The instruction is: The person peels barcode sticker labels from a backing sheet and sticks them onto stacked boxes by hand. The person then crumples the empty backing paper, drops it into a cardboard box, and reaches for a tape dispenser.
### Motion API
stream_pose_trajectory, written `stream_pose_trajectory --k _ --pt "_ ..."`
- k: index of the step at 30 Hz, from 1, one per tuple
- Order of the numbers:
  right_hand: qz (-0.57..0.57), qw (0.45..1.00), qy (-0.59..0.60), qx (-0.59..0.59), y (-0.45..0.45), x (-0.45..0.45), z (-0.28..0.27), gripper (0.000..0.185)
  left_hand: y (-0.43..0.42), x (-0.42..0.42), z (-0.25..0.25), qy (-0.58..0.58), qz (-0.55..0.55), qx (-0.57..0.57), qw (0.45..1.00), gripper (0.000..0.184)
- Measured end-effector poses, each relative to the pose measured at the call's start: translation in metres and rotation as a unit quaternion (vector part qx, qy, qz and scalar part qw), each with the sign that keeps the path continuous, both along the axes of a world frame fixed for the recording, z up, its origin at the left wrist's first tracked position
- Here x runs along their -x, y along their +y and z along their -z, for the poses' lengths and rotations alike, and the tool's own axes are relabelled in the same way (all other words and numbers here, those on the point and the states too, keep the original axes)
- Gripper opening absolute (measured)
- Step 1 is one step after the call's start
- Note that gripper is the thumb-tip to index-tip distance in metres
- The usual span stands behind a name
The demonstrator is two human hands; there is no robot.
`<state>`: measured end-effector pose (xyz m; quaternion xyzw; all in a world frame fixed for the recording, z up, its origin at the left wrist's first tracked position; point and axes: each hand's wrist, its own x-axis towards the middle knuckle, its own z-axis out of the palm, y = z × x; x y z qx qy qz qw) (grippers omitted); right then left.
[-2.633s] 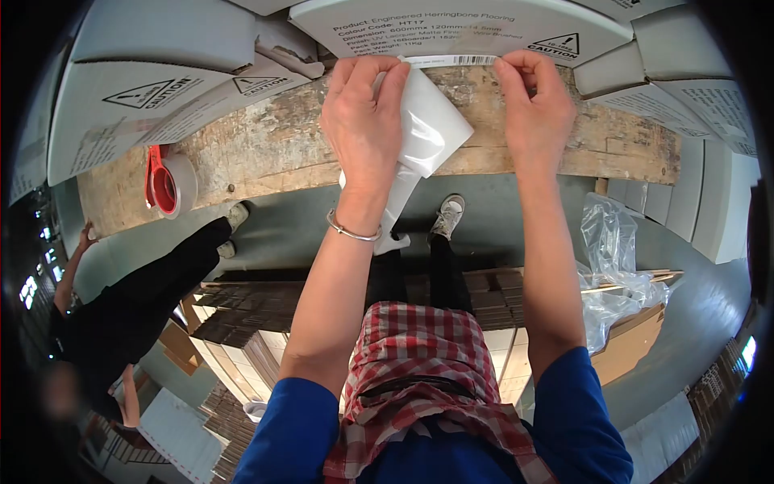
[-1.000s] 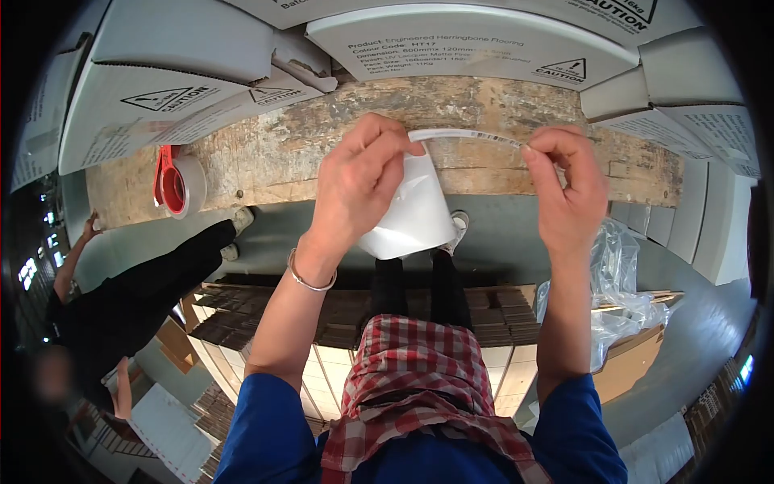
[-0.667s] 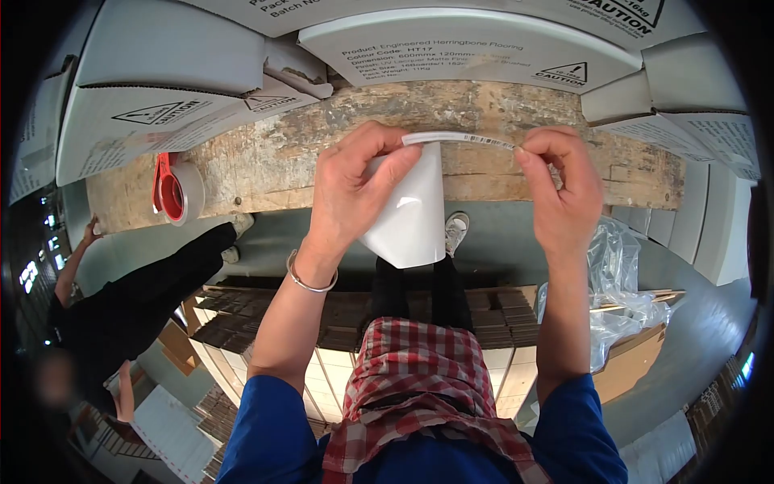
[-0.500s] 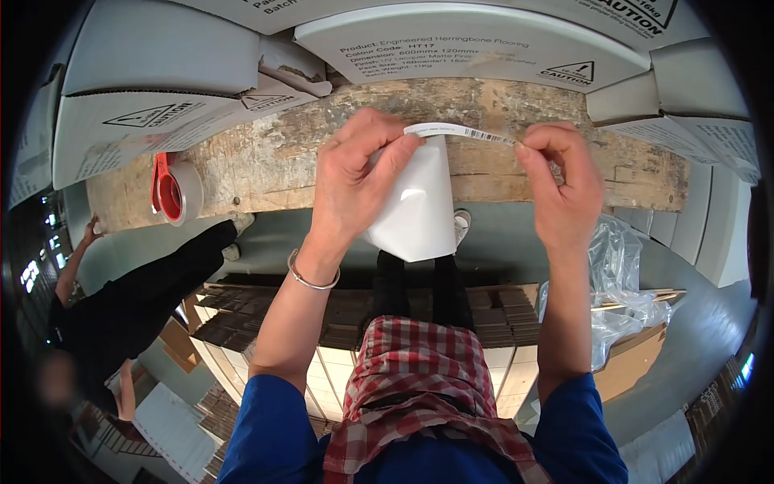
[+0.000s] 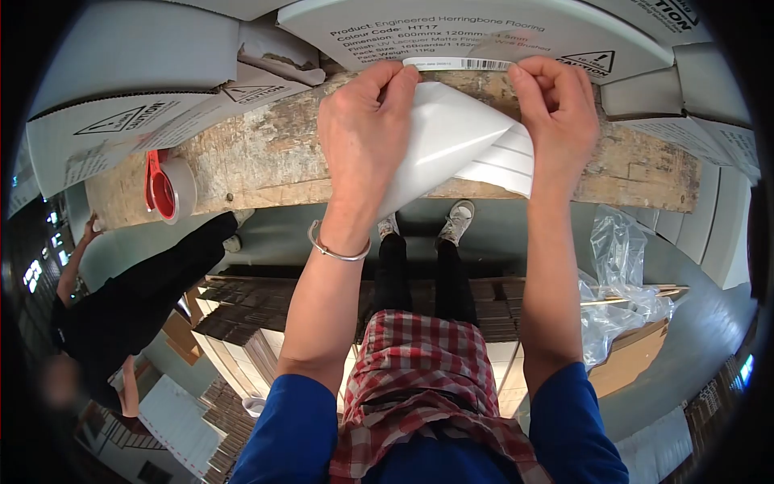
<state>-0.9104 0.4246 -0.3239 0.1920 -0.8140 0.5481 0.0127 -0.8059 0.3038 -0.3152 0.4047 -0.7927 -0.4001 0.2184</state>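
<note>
Stretching a narrow white barcode label (image 5: 458,64) between them, both bare hands work at the lower edge of a white herringbone-flooring carton (image 5: 427,36). The left hand (image 5: 363,129), with a silver bracelet (image 5: 339,255) at its wrist, pinches one end between thumb and finger; the right hand (image 5: 558,109) pinches the other. A glossy white label sheet (image 5: 451,133) hangs beneath the left hand and reaches the right wrist.

The label appears to be separated from the sheet and lined up along the carton's bottom print, near the words "Batch No". Neither end is released, so the placing looks unfinished; whether any of it is stuck down, I cannot tell.

The carton sits on a worn wooden workbench (image 5: 274,161), with a red tape dispenser (image 5: 161,189) near its front edge. More cartons stand on both sides. At far left, a co-worker (image 5: 129,298) in black touches the bench end.
</note>
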Motion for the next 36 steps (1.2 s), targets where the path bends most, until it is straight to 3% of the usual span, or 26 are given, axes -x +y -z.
stream_pose_trajectory --k 12,15,20,23,24,27,28,31,32,33,35,36 --pt "0.024 0.998 0.063 -0.015 -0.005 0.001 0.007 0.01 0.001 0.007 -0.001 -0.01 -0.027 -0.005 1.0 0.02" --pt "0.049 0.985 0.153 -0.06 -0.007 0.002 0.012 0.011 0.001 0.009 -0.002 -0.007 -0.034 -0.017 0.999 0.021" --pt "0.089 0.979 0.149 -0.111 -0.001 0.004 0.01 0.012 -0.004 0.006 -0.006 -0.014 -0.039 -0.005 0.999 0.024" --pt "0.059 0.986 0.124 -0.096 0.012 0.01 0.004 0.01 -0.017 -0.003 -0.019 -0.137 -0.007 -0.028 0.99 0.022" --pt "0.06 0.985 0.132 -0.092 0.01 0.011 0.0 0.01 -0.017 -0.003 -0.018 -0.13 -0.007 -0.024 0.991 0.022" --pt "-0.129 0.975 0.171 -0.054 0.002 0.004 -0.007 0.013 -0.015 -0.004 -0.003 0.115 0.122 -0.135 0.977 0.019" --pt "-0.127 0.975 0.172 -0.054 0.009 0.005 -0.004 0.013 -0.016 -0.005 -0.005 0.116 0.124 -0.136 0.976 0.019" --pt "-0.052 0.962 0.185 -0.194 0.043 0.023 -0.003 0.02 -0.029 -0.016 -0.022 -0.032 0.115 -0.063 0.991 0.021" --pt "-0.056 0.962 0.188 -0.191 0.051 0.023 -0.011 0.02 -0.027 -0.023 -0.033 -0.03 0.11 -0.06 0.992 0.021" --pt "-0.098 0.985 0.084 -0.114 0.058 0.022 -0.025 0.022 -0.024 -0.03 -0.048 -0.031 0.137 -0.102 0.985 0.022" --pt "-0.177 0.975 -0.127 0.04 0.071 0.017 -0.06 0.027 -0.013 -0.043 -0.083 -0.033 0.196 -0.184 0.963 0.025" --pt "-0.179 0.975 -0.121 0.043 0.072 0.012 -0.078 0.027 -0.008 -0.048 -0.103 -0.028 0.196 -0.179 0.964 0.025"
